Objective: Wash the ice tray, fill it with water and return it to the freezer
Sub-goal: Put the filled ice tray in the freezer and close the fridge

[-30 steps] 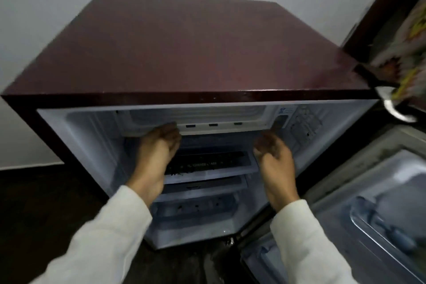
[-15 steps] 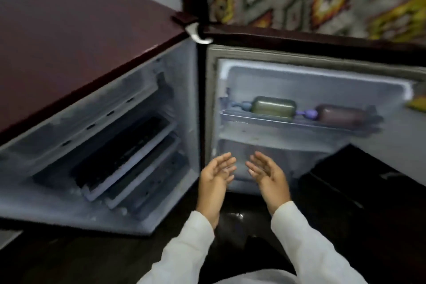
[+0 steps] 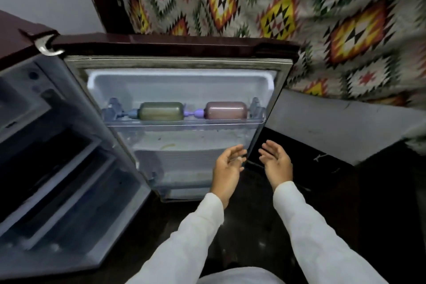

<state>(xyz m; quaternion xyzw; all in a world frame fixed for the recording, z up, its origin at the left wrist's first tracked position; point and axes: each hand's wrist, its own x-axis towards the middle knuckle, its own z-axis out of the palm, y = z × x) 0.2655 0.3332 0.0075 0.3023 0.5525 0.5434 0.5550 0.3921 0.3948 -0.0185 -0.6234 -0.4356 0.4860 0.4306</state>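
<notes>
A person is standing by the open fridge door [image 3: 184,85], left hand [image 3: 227,165] and right hand [image 3: 277,162] both spread, holding nothing; the ice tray is nowhere showing, so fetching it from the freezer is seemingly next

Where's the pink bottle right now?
Head view: the pink bottle lies sideways on the open fridge door's shelf, just right of the green bottle.

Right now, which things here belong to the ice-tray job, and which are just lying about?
Part of the job: the open fridge, its door, the left hand and right hand, both holding nothing. No ice tray is in view.

Just lying about: the green bottle and pinkish bottle on the door shelf, and the patterned cloth behind.
</notes>
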